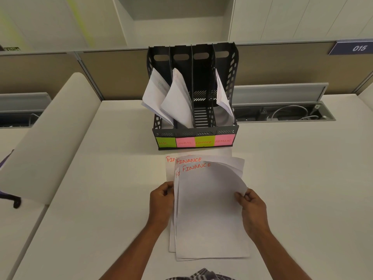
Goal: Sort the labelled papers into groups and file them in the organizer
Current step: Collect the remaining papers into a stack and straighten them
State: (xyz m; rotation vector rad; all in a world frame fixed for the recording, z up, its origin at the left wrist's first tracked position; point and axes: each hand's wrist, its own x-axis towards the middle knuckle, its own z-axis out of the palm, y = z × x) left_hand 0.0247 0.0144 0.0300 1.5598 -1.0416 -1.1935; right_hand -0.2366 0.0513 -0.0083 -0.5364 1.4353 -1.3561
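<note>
A loose stack of white papers (207, 215) headed FINANCE in red lies on the desk in front of me. My left hand (161, 201) grips the stack's left edge. My right hand (251, 205) pinches the right edges, which curl upward. Beyond the stack stands a black four-slot organizer (193, 133) with sticky labels: HR, SPORTS, FINANCE (203, 141), ADMIN. Papers lean in the HR slot (155, 93), the SPORTS slot (178, 100) and the ADMIN slot (223, 96). The FINANCE slot (202, 116) holds nothing.
The white desk (302, 178) runs to a cubicle partition behind the organizer. An open cable tray (282, 114) with wires sits at the back right. A white curved divider (52, 134) rises on the left. A sign reading 015 (357, 47) hangs at the upper right.
</note>
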